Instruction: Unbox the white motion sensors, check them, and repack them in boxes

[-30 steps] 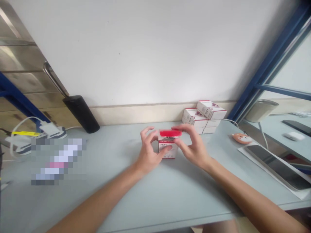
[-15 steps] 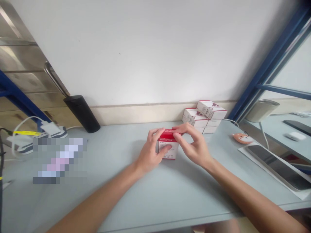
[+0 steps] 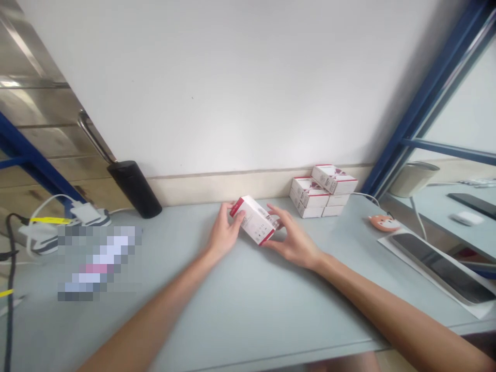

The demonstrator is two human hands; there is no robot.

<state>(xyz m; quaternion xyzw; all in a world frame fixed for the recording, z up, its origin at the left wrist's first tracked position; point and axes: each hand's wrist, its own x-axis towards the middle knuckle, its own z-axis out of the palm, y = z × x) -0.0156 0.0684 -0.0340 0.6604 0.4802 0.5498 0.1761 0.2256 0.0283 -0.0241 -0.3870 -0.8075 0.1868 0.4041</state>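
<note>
White box (image 3: pixel 254 220) diag. UL-LR, L hand (image 3: pixel 223 232), R hand (image 3: pixel 291 239)

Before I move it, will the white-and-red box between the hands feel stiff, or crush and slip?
The box is probably stiff but light: the left hand and right hand hold it tilted at its ends with fingertips alone. Its smooth-looking card may slip slightly; flat faces should stop it rolling.

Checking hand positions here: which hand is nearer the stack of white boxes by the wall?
Right: the right hand is below and left of the stack; the left hand is farther left, beyond the red-edged box between them.
</note>
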